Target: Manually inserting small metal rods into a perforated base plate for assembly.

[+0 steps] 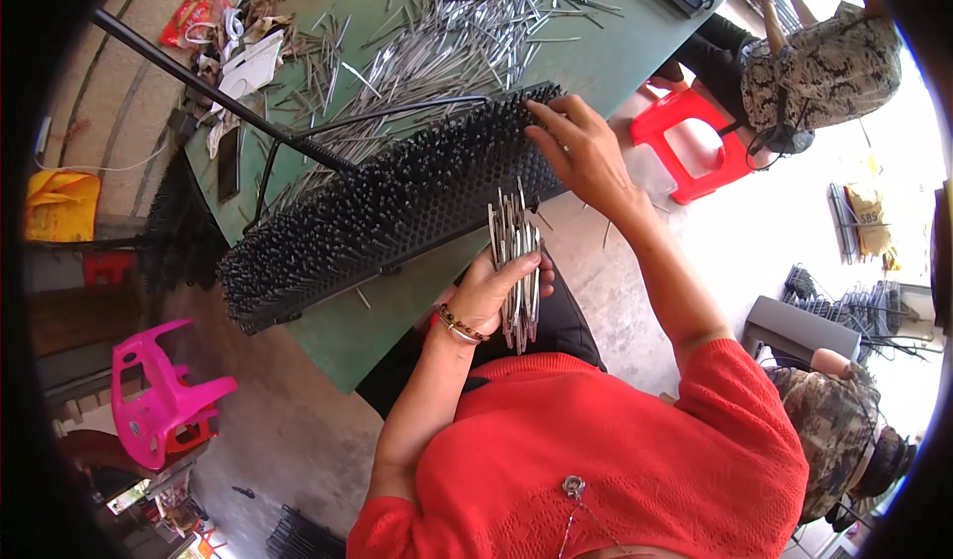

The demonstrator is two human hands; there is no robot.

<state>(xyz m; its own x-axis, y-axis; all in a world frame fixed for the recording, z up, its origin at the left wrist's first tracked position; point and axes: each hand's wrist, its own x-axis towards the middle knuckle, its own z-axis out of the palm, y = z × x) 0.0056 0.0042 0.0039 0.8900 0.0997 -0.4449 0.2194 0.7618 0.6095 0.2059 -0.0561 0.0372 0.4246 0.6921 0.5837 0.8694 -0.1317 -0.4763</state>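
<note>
My left hand is closed around an upright bundle of thin metal strips, whose ends stick out above and below the fist. In front of me a long black rack lies aslant on the green table, full of holes and dense with short dark upright pieces. Over its far right end reaches my right hand, fingers bent and apart, with the tips at the last rows. No strip shows between those fingers.
Loose metal strips lie heaped across the green table behind the rack. A black pole slants in from the left. A red stool and a person in patterned clothing are at right; a pink chair is at left.
</note>
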